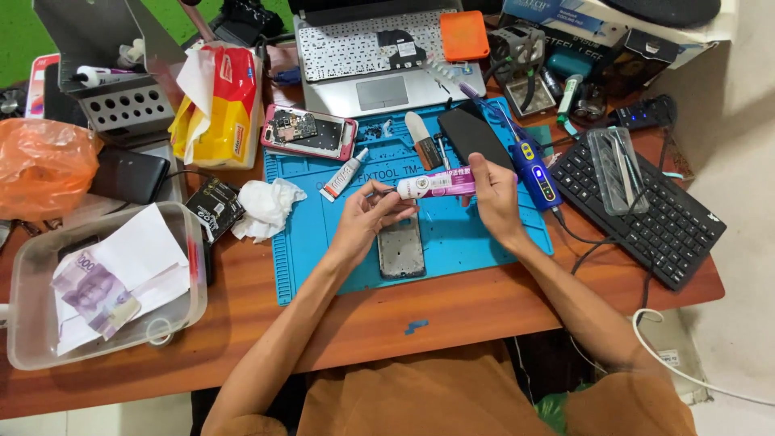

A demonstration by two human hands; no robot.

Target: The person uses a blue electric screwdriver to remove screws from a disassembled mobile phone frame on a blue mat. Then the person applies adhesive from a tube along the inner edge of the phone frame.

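With our right hand [494,198] gripping the pink glue tube [444,184] and left hand [367,216] fingers pinching its cap, we should steady it over the phone frame [401,249].

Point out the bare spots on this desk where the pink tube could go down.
Free: the blue mat right of the phone frame, below the right hand; the wooden strip along the near edge. Crowded: the mat's top by the black phone and the desk left of the tissue.
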